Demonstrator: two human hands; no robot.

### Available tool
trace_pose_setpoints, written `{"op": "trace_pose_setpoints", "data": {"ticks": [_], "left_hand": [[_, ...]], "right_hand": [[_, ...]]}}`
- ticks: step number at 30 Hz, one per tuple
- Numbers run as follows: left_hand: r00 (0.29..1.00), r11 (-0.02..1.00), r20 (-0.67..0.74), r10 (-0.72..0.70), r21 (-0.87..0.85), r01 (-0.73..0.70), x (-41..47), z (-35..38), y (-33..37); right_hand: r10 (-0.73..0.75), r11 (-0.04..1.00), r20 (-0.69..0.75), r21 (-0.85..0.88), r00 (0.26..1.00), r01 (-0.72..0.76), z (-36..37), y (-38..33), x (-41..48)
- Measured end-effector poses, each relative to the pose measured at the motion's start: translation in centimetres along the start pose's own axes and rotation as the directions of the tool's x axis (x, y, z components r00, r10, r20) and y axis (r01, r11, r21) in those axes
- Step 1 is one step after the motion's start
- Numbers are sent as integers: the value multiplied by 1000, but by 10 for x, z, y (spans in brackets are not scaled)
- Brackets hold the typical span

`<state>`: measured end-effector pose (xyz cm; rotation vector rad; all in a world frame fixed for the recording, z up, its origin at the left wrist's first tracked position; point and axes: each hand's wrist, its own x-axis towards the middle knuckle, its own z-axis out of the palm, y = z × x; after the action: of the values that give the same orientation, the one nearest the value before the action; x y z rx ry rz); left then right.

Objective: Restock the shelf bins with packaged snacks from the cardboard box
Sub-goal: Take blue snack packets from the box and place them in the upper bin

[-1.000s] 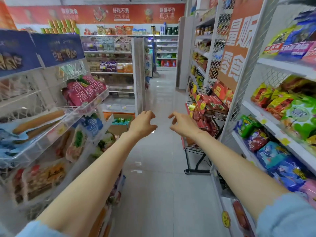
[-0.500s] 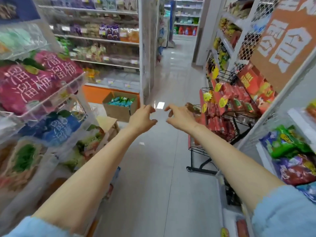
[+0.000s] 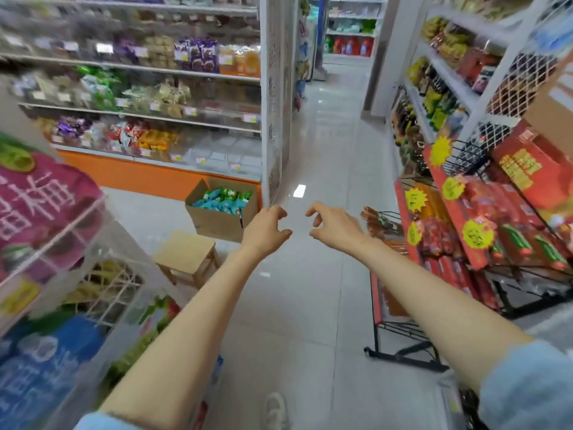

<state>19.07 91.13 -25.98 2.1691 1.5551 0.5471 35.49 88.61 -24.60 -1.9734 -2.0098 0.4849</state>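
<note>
An open cardboard box (image 3: 217,223) stands on the floor ahead, against the orange shelf base, filled with blue and green snack packets (image 3: 221,200). Both my arms reach forward over the aisle. My left hand (image 3: 266,229) hovers just right of the box with fingers loosely curled, holding nothing. My right hand (image 3: 333,226) is beside it, also loosely curled and holding nothing. Clear shelf bins (image 3: 214,156) line the shelf rows above the box, some stocked with packets.
A small wooden stool (image 3: 186,254) stands on the floor just in front of the box. A black wire rack (image 3: 403,330) of red packets stands at the right. A clear-fronted snack display (image 3: 55,243) crowds the left. A white mesh shelf end (image 3: 274,97) rises behind the box.
The view has advanced down the aisle and tilted down. The box and stool are now larger and closer. Both hands stay outstretched, loosely curled and holding nothing.
</note>
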Motion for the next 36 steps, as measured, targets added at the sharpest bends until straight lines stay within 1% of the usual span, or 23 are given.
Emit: {"op": "trace_pose_setpoints", "data": {"ticks": [3,6,13,18,21,26,30,36], "left_hand": [[999,999,-7,-37,4,37,53,-10,-27],[995,995,5,-96,7,96,98,-17,-53],[966,960,-8,-258,-115,256,200,-14,-98],[974,972,9,-225,-63,226,289,-4,-119],[977,976,16,-212,-51,212,347,0,-132],[982,984,72,-176,12,175,442,7,-153],[973,979,110,-202,6,203,502,8,-174],[966,972,111,-234,8,235,564,3,-205]], "right_hand": [[7,1000,41,1,999,-7,5,-2,59],[10,999,50,36,999,-12,7,-5,112],[-21,995,71,97,997,14,14,-7,228],[-57,992,82,120,995,47,11,4,314],[-53,990,99,137,994,39,11,18,374],[-40,991,141,134,989,21,13,38,477],[-51,992,201,121,978,27,12,46,545],[-72,994,269,102,961,46,19,46,617]]}}
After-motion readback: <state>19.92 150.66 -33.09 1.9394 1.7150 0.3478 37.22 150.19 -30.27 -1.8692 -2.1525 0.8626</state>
